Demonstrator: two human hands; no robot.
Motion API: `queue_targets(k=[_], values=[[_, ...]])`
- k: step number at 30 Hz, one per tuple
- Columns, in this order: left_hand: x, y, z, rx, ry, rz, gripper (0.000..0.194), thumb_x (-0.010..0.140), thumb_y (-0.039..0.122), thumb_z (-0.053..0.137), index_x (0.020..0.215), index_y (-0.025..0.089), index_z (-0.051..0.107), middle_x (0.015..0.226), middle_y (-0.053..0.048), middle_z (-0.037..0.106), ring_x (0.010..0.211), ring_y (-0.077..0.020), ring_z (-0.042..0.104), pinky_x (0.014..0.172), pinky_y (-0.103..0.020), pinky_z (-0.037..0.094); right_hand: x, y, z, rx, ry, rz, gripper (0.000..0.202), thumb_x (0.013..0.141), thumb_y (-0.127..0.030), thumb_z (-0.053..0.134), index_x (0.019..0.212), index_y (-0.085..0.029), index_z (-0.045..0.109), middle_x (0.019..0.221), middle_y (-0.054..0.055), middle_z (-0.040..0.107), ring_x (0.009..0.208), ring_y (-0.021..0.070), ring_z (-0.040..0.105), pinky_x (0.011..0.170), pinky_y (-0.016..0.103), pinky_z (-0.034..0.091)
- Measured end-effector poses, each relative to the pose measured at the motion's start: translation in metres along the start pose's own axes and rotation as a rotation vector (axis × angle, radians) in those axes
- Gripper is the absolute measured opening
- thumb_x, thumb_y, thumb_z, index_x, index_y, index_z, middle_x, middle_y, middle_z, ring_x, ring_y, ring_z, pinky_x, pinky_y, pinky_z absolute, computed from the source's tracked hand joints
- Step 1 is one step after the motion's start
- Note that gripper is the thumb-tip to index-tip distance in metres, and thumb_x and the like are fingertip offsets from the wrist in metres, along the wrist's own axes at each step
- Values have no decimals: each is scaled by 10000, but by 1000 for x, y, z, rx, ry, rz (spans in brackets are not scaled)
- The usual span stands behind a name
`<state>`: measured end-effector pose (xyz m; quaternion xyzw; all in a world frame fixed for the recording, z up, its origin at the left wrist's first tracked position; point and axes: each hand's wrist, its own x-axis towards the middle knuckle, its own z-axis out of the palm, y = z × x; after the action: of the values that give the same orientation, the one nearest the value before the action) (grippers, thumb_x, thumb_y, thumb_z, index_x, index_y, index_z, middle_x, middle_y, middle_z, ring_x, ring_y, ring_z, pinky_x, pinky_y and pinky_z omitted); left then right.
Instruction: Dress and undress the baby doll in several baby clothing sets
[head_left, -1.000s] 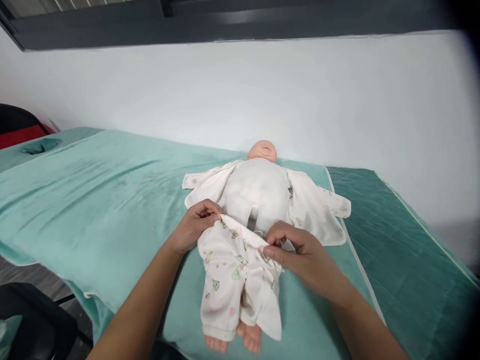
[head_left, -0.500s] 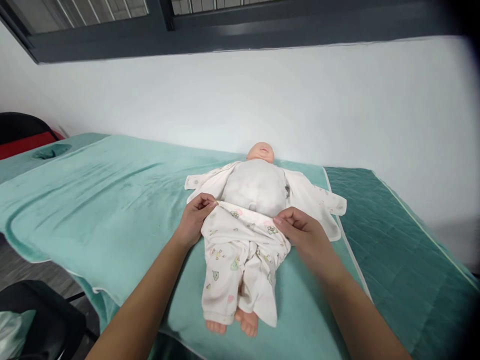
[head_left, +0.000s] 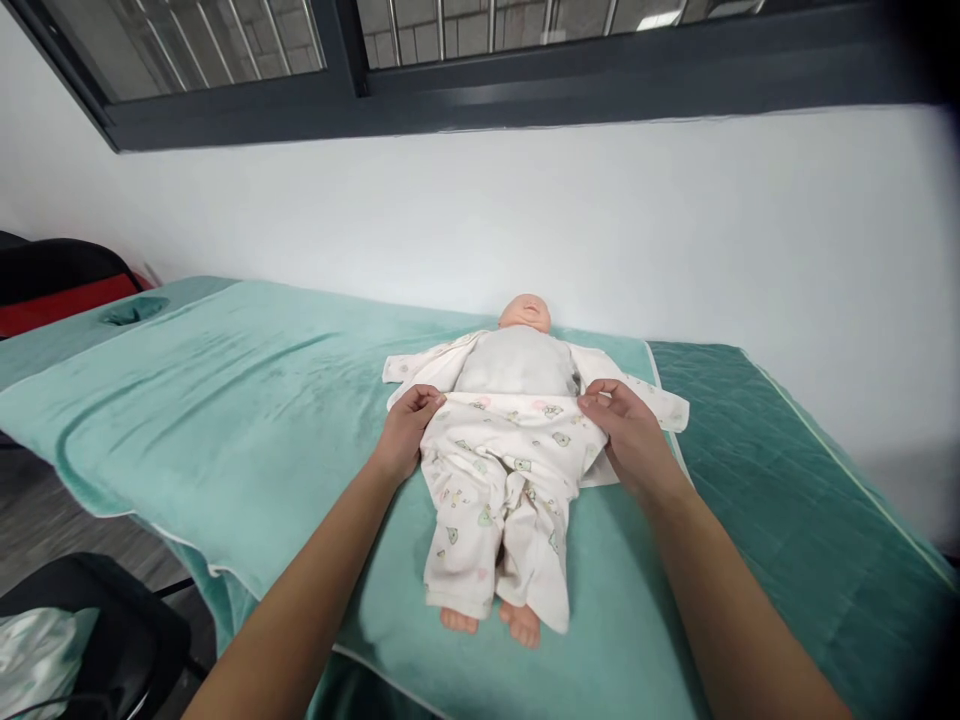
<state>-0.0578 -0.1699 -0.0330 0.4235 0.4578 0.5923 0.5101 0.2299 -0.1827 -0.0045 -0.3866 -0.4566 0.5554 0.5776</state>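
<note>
A baby doll [head_left: 525, 312] lies on its back, feet toward me, on a green blanket [head_left: 225, 400]. Its grey-white torso shows between the open sides of a white shirt [head_left: 442, 365], whose sleeves spread outward. Patterned white pants [head_left: 510, 440] cover its legs and lower belly, with the toes poking out below. My left hand [head_left: 411, 425] pinches the left end of the waistband. At the waistband's right end, my right hand [head_left: 619, 425] grips the cloth between thumb and fingers.
A darker green quilted cover [head_left: 780, 450] lies at the right. Behind the bed stand a white wall [head_left: 525, 210] and a dark window frame [head_left: 585, 85]. A black chair [head_left: 127, 620] holding cloth is at lower left; a black and red item [head_left: 67, 280] sits far left.
Both hands have moved the waistband higher over the doll's belly and stretched it wider. My right hand has shifted outward and up. The camera view has tilted slightly.
</note>
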Motion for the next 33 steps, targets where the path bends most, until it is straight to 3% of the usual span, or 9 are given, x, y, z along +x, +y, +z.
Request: queue_targets(k=[5, 11, 16, 21, 27, 33], values=[[2, -1, 3, 103, -38, 23, 301, 741, 413, 758, 842, 181, 595, 708, 44, 541, 600, -74, 436, 550, -205, 309, 16, 23, 6, -62, 119, -172, 317, 779, -389, 748, 930, -231, 518, 685, -59, 534, 621, 112, 481, 611, 253, 389], [0, 0, 4, 308, -102, 100, 246, 848, 418, 630, 886, 180, 580, 773, 20, 532, 696, -104, 451, 610, -216, 328, 13, 36, -5, -291, -4, -163, 280, 848, -414, 681, 982, -222, 528, 772, -25, 561, 738, 146, 527, 694, 279, 414], [-2, 26, 11, 602, -180, 147, 216, 880, 414, 553, 874, 199, 574, 836, 9, 569, 768, -138, 491, 679, -247, 368, 10, 37, -15, -336, -78, -130, 274, 852, -419, 669, 1047, -251, 577, 837, -16, 556, 775, 151, 532, 708, 272, 421], [17, 49, 22, 738, -190, 271, 175, 898, 398, 525, 884, 227, 559, 783, 33, 553, 738, -135, 495, 689, -258, 368, 8, 40, -15, -329, -14, -90, 282, 837, -431, 680, 1040, -264, 580, 899, -14, 567, 810, 157, 563, 721, 272, 432], [53, 21, 24, 648, -70, 344, 161, 920, 370, 491, 874, 218, 518, 787, 31, 541, 764, -144, 504, 731, -269, 377, 6, 39, -14, -482, 129, -55, 270, 850, -461, 636, 1018, -260, 569, 964, -12, 582, 731, 138, 555, 651, 262, 416], [54, 6, 15, 666, -249, 238, 195, 930, 408, 484, 909, 219, 525, 803, 28, 564, 770, -148, 509, 725, -270, 373, 5, 36, -6, -672, 140, -20, 242, 876, -463, 584, 997, -255, 574, 872, -17, 597, 711, 149, 557, 632, 267, 399]])
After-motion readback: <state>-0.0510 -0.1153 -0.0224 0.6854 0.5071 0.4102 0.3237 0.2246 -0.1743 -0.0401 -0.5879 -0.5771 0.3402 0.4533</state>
